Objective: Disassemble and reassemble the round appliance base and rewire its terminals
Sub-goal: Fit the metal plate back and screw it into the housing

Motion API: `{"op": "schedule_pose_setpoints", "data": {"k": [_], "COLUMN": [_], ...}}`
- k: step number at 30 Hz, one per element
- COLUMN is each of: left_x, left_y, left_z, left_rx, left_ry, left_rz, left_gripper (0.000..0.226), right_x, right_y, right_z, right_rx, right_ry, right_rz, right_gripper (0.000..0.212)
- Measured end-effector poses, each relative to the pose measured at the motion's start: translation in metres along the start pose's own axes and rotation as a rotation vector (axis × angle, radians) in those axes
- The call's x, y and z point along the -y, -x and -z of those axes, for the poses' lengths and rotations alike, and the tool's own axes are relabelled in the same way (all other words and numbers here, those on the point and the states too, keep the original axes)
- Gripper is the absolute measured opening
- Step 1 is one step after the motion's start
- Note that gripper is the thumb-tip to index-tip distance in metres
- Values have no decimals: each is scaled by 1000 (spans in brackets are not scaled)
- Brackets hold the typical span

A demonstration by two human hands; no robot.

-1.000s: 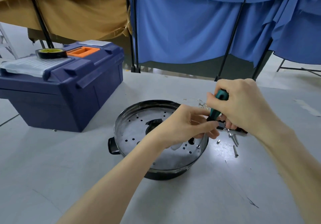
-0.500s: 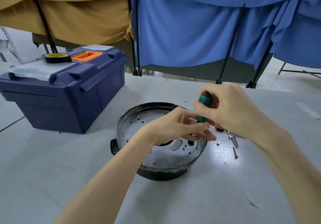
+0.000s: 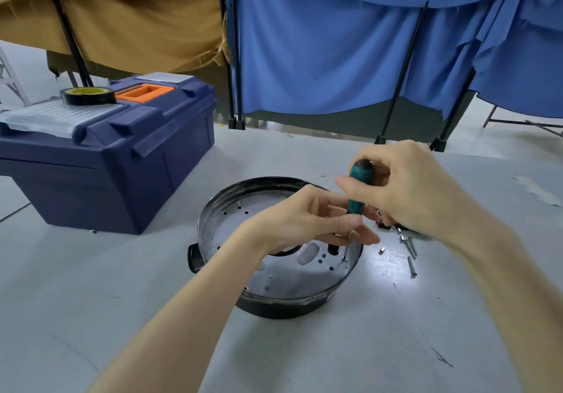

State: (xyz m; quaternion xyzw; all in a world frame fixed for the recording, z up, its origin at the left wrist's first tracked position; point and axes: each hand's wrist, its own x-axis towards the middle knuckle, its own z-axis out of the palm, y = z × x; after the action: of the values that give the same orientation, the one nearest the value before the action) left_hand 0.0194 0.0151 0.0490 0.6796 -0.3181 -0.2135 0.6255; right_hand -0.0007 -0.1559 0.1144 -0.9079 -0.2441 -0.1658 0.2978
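Green-handled screwdriver (image 3: 359, 190); black-rimmed silver base (image 3: 275, 273); navy toolbox (image 3: 122, 161).

Single head-worn wide-angle view, facing forward-down, close over table (image 3: 91, 301).

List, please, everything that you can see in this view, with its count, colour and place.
round appliance base: one, black shell with perforated silver plate, table centre
screwdriver: one, green handle with black cap, upright, tip near the plate's right edge
loose screws: several, silver, on the table right of the base
toolbox: one, navy with orange handle, table left
tape roll: one, black with yellow core, on the toolbox lid
table: one, pale grey, under everything
blue curtain: one or more panels, behind, centre and right
tan curtain: one, behind left
left hand: one, pinches the screwdriver shaft above the plate
right hand: one, grips the screwdriver handle
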Motion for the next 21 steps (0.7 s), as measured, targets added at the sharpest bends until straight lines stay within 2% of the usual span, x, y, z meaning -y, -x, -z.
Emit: {"op": "schedule_pose_setpoints", "data": {"k": [2,5,8,10,12,14,18,21], "left_x": [2,5,2,-1,-3,-1,6,7], "left_y": [-3,-10,-9,-5,-3,-4,-10,-15], "left_z": [-4,-14,-14,-8,-5,-9,-22,-21], "left_rx": [-55,-270,-251,-158,-100,-123,-358,-321], "left_ry": [-47,-90,-88,-30,-18,-24,40,90], "left_rz": [-43,-105,-91,-65,-52,-41,-55,-33], "left_gripper": [16,16,11,11,13,11,21,4], "right_x": [-1,7,9,6,4,3,2,0], "right_y": [0,-1,-5,-5,-4,-5,-9,-9], "right_z": [-8,-21,-25,-18,-8,-3,-12,-10], "right_rx": [-112,-247,-203,-115,-136,-174,-306,-348], "right_ry": [121,345,384,220,69,70,245,407], "right_rz": [-14,-72,-93,-61,43,102,-26,-100], "right_gripper": [39,54,64,59,33,20,38,53]}}
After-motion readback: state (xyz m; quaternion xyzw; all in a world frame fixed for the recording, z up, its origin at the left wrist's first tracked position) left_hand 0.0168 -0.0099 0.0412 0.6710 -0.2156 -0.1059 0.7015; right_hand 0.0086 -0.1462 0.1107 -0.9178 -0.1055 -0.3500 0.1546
